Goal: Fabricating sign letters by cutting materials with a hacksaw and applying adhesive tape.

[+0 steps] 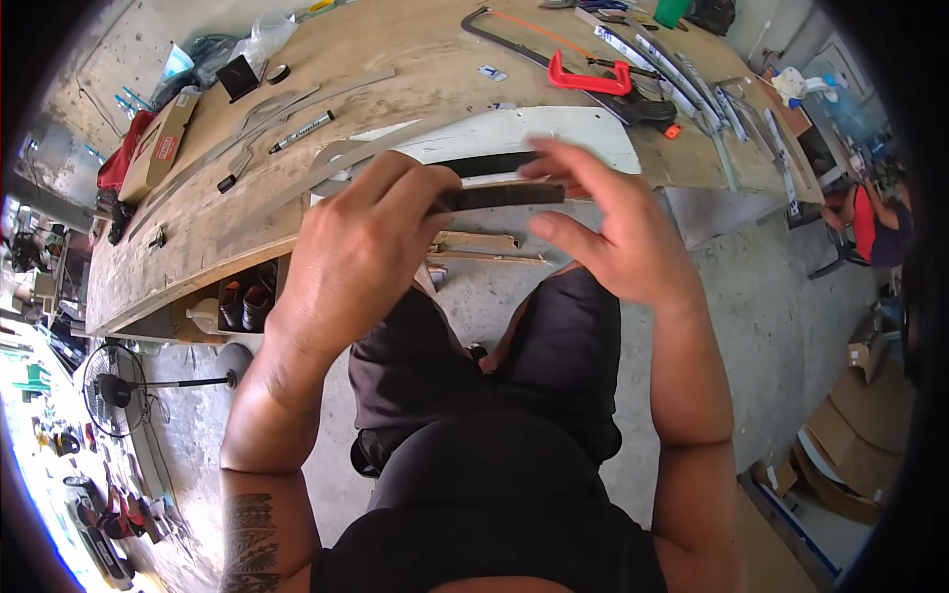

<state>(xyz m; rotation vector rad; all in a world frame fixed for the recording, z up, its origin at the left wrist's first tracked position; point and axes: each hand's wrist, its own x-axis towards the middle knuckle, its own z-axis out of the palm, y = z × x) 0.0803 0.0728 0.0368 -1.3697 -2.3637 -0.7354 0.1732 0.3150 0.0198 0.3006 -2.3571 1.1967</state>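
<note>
In my left hand (pixel 371 232) is one end of a short dark flat strip (pixel 514 195), pinched between fingers and thumb. The strip points to the right, roughly level, above my lap at the bench edge. Around its free end my right hand (pixel 623 222) is open, thumb and fingers apart, the fingers blurred by motion. Just behind, a white panel (pixel 583 128) lies at the bench edge with a dark slot or strip (pixel 484 166) along it. A long thin metal strip (pixel 361 153) runs along the bench to the left of the panel, partly hidden by my left hand.
On the wooden workbench (pixel 395 40) lie a hacksaw (pixel 593 77) with a red handle, a marker (pixel 301 131), a roll of black tape (pixel 278 73) and several metal strips (pixel 672 74). A fan (pixel 114 389) stands at left; another person (pixel 875 222) sits at right.
</note>
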